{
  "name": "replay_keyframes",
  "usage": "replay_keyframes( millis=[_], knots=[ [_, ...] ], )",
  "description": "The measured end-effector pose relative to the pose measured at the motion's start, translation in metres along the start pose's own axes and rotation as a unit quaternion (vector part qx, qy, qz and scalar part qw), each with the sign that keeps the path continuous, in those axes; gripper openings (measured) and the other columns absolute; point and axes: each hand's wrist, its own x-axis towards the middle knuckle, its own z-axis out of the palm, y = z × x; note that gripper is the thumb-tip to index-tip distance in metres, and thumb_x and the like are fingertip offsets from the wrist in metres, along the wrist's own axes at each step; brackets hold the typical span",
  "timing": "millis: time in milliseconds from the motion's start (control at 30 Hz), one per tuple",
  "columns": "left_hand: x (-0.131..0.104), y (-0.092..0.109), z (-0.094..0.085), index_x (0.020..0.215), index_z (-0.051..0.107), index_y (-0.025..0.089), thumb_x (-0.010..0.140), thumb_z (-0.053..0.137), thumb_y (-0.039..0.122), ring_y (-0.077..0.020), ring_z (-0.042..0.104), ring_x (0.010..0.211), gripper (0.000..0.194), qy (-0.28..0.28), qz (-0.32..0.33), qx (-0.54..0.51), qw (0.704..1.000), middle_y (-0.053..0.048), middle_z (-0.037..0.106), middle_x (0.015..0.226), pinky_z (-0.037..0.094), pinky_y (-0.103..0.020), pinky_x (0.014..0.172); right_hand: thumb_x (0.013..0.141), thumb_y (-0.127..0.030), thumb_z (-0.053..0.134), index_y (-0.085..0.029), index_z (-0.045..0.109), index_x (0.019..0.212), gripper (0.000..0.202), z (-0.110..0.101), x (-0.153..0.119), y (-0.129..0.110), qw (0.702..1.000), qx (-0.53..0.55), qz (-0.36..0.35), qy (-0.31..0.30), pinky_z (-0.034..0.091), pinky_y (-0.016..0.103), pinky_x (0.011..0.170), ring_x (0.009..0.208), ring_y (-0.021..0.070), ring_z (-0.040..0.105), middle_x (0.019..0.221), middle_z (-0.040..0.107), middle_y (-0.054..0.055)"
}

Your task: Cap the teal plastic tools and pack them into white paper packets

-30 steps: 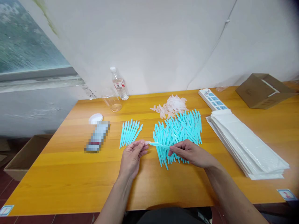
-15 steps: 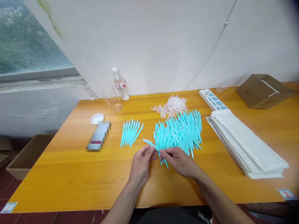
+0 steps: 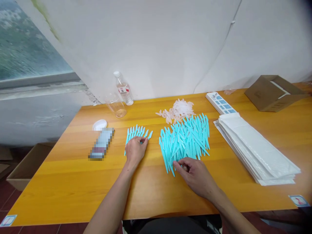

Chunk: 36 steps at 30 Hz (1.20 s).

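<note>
Turquoise knife-shaped pieces (image 3: pixel 130 132) lie side by side at eleven o'clock on the counter (image 3: pixel 73 182), presumably spaced to stay distinct. Left hand (image 3: pixel 135 151) pinches the row's end piece (image 3: pixel 150 134), apparently for alignment. Right hand (image 3: pixel 197 174): fingers curled at the near edge of the loose pile (image 3: pixel 180 139), twelve o'clock; contents cannot be told. Bottle label (image 3: pixel 123 90), red and white: illegible.
</note>
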Motion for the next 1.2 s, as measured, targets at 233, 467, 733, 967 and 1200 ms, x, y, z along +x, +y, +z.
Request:
replay_keyframes(
  millis=[233, 467, 733, 967, 1200],
  knots=[
    [-0.039, -0.016, -0.009, 0.108, 0.075, 0.025, 0.094, 0.051, 0.040, -0.0275, 0.062, 0.103, 0.032, 0.050, 0.140, 0.107, 0.983, -0.009, 0.070, 0.113, 0.044, -0.038, 0.090, 0.095, -0.049, 0.051, -0.020, 0.061, 0.068, 0.041, -0.014, -0.013, 0.015, 0.996, 0.016, 0.017, 0.082, 0.029, 0.027, 0.056, 0.053, 0.0126, 0.039, 0.057, 0.043, -0.003],
    [-0.053, -0.033, -0.018, 0.135, 0.059, 0.021, 0.098, 0.043, 0.044, -0.0346, 0.036, 0.141, 0.047, 0.038, 0.112, 0.175, 0.977, -0.011, 0.044, 0.152, 0.030, -0.053, 0.111, 0.096, -0.047, 0.050, -0.019, 0.065, 0.073, 0.039, -0.011, -0.016, 0.012, 0.995, 0.026, 0.003, 0.094, 0.031, 0.027, 0.055, 0.052, 0.0129, 0.040, 0.058, 0.047, -0.001],
    [-0.046, -0.050, -0.018, 0.144, 0.050, 0.019, 0.103, 0.026, 0.040, -0.0345, 0.034, 0.143, 0.052, -0.024, 0.080, 0.208, 0.974, -0.009, 0.039, 0.155, 0.026, -0.060, 0.113, 0.096, -0.047, 0.050, -0.020, 0.065, 0.073, 0.038, -0.005, -0.012, 0.009, 0.996, 0.025, -0.008, 0.082, 0.032, 0.027, 0.054, 0.052, 0.0128, 0.042, 0.058, 0.047, -0.001],
    [-0.047, -0.053, -0.016, 0.148, 0.043, 0.018, 0.103, 0.027, 0.037, -0.0334, 0.033, 0.144, 0.052, -0.008, 0.096, 0.214, 0.972, -0.012, 0.035, 0.156, 0.021, -0.062, 0.115, 0.096, -0.046, 0.051, -0.020, 0.065, 0.074, 0.037, -0.005, -0.011, 0.009, 0.996, 0.027, -0.013, 0.087, 0.032, 0.027, 0.055, 0.052, 0.0127, 0.041, 0.058, 0.046, -0.002],
    [-0.049, -0.054, -0.017, 0.146, 0.046, 0.023, 0.103, 0.026, 0.037, -0.0339, 0.031, 0.145, 0.050, -0.021, 0.107, 0.219, 0.970, -0.010, 0.033, 0.158, 0.020, -0.064, 0.114, 0.096, -0.046, 0.051, -0.020, 0.067, 0.076, 0.037, -0.006, -0.012, 0.008, 0.996, 0.034, -0.008, 0.083, 0.033, 0.027, 0.054, 0.052, 0.0129, 0.041, 0.059, 0.046, -0.001]
  ],
)
